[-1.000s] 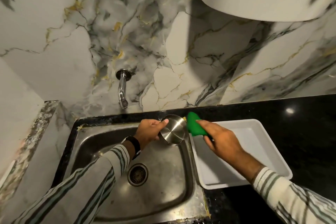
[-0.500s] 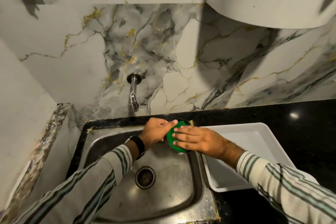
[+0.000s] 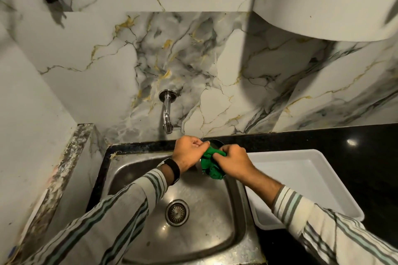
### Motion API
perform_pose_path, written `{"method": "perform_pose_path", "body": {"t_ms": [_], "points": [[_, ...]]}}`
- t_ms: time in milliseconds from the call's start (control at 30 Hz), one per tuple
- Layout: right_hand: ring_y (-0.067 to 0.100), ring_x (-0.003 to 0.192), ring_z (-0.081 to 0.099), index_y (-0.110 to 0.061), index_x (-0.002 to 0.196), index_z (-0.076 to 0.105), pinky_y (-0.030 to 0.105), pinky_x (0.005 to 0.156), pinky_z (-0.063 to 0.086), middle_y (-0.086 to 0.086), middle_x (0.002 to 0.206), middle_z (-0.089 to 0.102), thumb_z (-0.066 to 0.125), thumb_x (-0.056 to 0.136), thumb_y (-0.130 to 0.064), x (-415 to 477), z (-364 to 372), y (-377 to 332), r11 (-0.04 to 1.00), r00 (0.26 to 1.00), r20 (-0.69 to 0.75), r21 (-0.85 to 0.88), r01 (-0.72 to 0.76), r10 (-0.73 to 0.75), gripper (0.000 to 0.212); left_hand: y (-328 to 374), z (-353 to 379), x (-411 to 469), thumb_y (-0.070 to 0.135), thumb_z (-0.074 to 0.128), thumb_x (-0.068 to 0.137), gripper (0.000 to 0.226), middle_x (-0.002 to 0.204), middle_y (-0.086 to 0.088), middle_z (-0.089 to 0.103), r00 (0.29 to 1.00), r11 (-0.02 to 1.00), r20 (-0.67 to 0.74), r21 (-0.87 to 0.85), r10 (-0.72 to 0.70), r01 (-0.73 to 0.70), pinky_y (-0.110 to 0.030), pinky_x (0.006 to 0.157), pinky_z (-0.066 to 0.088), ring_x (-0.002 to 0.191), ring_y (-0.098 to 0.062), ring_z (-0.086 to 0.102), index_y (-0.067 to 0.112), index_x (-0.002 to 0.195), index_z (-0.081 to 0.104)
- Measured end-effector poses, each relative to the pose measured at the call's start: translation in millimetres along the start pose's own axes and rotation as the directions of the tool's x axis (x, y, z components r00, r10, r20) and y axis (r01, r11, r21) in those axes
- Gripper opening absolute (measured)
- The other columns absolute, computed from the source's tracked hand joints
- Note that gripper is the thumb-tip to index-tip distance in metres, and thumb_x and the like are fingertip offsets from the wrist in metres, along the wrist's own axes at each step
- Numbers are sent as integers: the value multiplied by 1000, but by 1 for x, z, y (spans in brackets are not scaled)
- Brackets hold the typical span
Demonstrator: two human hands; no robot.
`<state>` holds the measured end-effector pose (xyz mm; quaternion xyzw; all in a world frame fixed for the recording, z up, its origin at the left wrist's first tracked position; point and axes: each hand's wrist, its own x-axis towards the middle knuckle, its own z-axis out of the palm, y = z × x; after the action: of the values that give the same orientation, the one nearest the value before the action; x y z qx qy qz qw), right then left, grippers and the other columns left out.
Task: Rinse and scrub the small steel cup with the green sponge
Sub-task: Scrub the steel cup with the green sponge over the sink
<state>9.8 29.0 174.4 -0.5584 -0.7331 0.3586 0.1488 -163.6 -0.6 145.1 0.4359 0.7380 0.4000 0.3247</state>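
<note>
My left hand [image 3: 187, 152] grips the small steel cup [image 3: 213, 141] at the sink's back right corner; only a sliver of the cup's rim shows above the hands. The green sponge [image 3: 210, 164] is crumpled and pushed into the cup's mouth, filling it. My right hand [image 3: 234, 161] is shut on the sponge, with fingers pressing it inward. Both hands touch over the steel sink [image 3: 137, 170].
A wall tap [image 3: 167, 114] hangs just behind and left of the hands, with no water visible. The drain [image 3: 177, 212] sits mid-basin. A white tray [image 3: 301, 176] lies on the black counter [image 3: 344, 137] right of the sink. A marble ledge [image 3: 71, 157] borders the left.
The sponge went from beside the cup to flat across its mouth, and is now bunched up inside it under my right fingers. The view has tilted upward.
</note>
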Motion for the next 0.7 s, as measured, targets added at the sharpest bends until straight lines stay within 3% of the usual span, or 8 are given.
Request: {"method": "perform_pose_path", "body": {"t_ms": [100, 200, 300, 400, 467, 533, 633, 700], "points": [[16, 93, 78, -13, 102, 84, 40, 93, 65, 2, 95, 83, 70, 93, -13, -4, 5, 10, 975, 994, 105, 221, 13, -38, 17, -3, -4, 0, 38, 82, 91, 30, 81, -7, 84, 1000, 1000, -4, -18, -3, 3, -42, 86, 69, 87, -25, 82, 10, 82, 83], [15, 119, 74, -15, 139, 75, 26, 112, 54, 3, 127, 80, 67, 91, 0, -16, 9, 25, 912, 908, 91, 28, 408, -409, 51, -3, -10, 4, 41, 84, 89, 34, 78, -8, 83, 1000, 999, -8, -42, 7, -7, -42, 83, 67, 78, -23, 80, 10, 78, 82], [23, 135, 66, -12, 146, 69, 29, 120, 48, 5, 144, 72, 72, 85, 4, -7, 1, 36, 503, 597, 263, -347, 792, -758, 63, -3, -16, 6, 40, 85, 90, 34, 77, -9, 83, 1000, 1000, 8, -7, 14, -14, -41, 84, 67, 76, -23, 80, 8, 78, 83], [27, 129, 71, -15, 144, 69, 41, 110, 58, 5, 141, 73, 75, 92, -14, 5, -10, 33, 29, 361, 466, -581, 813, -808, 52, -6, -15, 0, 34, 82, 94, 34, 79, -16, 82, 998, 1000, 58, -5, 11, -11, -43, 82, 66, 69, -21, 75, 3, 81, 81], [31, 116, 75, -11, 139, 68, 45, 100, 62, 12, 132, 75, 69, 91, -17, -1, -5, 29, -36, 404, 438, -712, 701, -803, 49, -5, -12, -3, 29, 80, 96, 34, 77, -20, 80, 999, 1000, 40, -11, -2, 3, -41, 78, 64, 65, -16, 63, -1, 80, 78], [33, 97, 76, -5, 133, 70, 45, 86, 62, 17, 117, 77, 74, 86, -16, -14, 12, 25, 35, 522, 306, -838, 545, -796, 48, 1, -10, -2, 30, 80, 95, 33, 68, -10, 75, 1000, 1000, 15, -11, -15, 15, -33, 77, 61, 64, -13, 60, 5, 74, 76], [29, 70, 73, -8, 105, 76, 40, 66, 58, 11, 84, 76, 89, 72, -19, -26, 26, 9, 278, 746, 96, -890, 361, -659, 37, 13, -5, -3, 33, 82, 93, 39, 56, 5, 59, 1000, 999, -16, 29, 21, -21, -20, 61, 50, 54, -10, 51, 10, 66, 69], [31, 73, 77, -11, 98, 73, 39, 66, 60, 10, 82, 77, 86, 79, -26, -23, 16, -6, 527, 885, -81, -826, 198, -459, 27, 16, -3, -6, 34, 83, 92, 42, 57, 4, 57, 998, 999, -55, 31, 39, -38, -10, 51, 43, 51, -6, 48, 2, 69, 69]]}}
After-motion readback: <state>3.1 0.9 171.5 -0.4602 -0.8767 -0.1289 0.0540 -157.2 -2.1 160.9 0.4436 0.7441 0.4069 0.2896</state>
